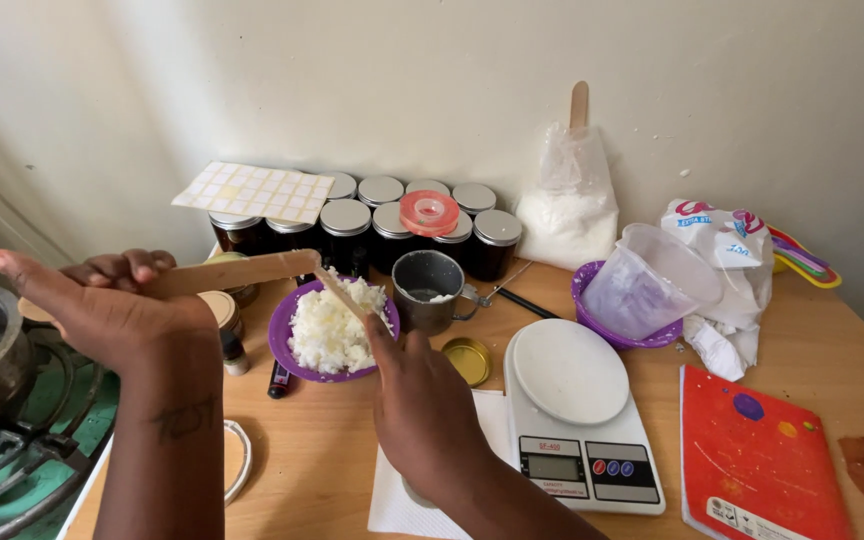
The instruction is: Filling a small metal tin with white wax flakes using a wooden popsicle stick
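My left hand grips a flat wooden stick level while my right hand pinches a second stick against it over the purple bowl, so scraped white flakes land inside.

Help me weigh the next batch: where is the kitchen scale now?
In the head view, the white kitchen scale sits on the wooden table right of the right hand, with the red notebook at its right.

Both hands raised (fingers closed)
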